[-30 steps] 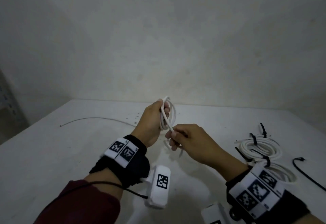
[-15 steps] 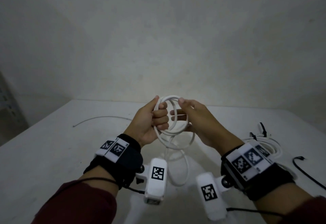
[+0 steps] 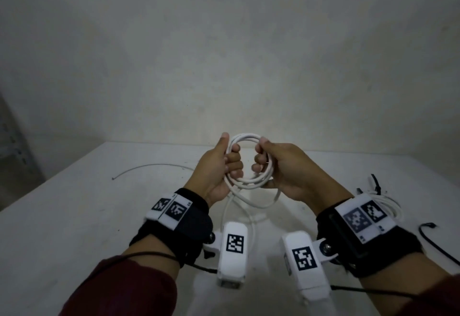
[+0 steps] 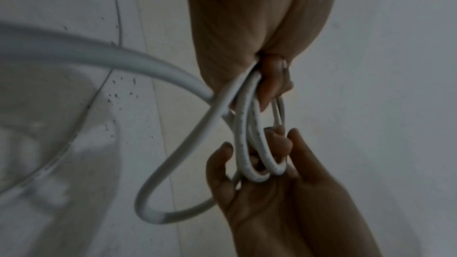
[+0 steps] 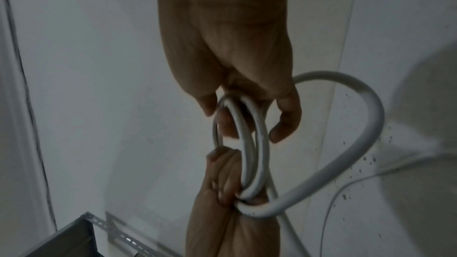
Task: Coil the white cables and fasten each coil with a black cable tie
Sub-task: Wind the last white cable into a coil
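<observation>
I hold a white cable coil [image 3: 245, 138] upright above the table between both hands. My left hand [image 3: 230, 163] grips its left side, thumb up along the loops. My right hand [image 3: 261, 161] curls round its right side. One looser loop [image 3: 270, 201] sags below the coil, and the cable's tail [image 3: 225, 216] drops to the table. In the left wrist view the coil [image 4: 243, 136] runs from my left hand [image 4: 272, 79] to my right hand [image 4: 267, 181]. In the right wrist view my right hand [image 5: 249, 112] clasps the coil [image 5: 261, 151].
A thin white cable [image 3: 154, 165] lies on the white table [image 3: 74, 216] at the left. Finished coils with black ties [image 3: 389, 207] sit at the right, mostly behind my right wrist. A loose black cable tie [image 3: 434, 241] lies beside them. A metal rack [image 3: 12, 146] stands far left.
My right hand brought another loop of cable up to the coil in my left hand, then closed its fingers round the coil's right side. The loose cable end on the table slid nearer.
</observation>
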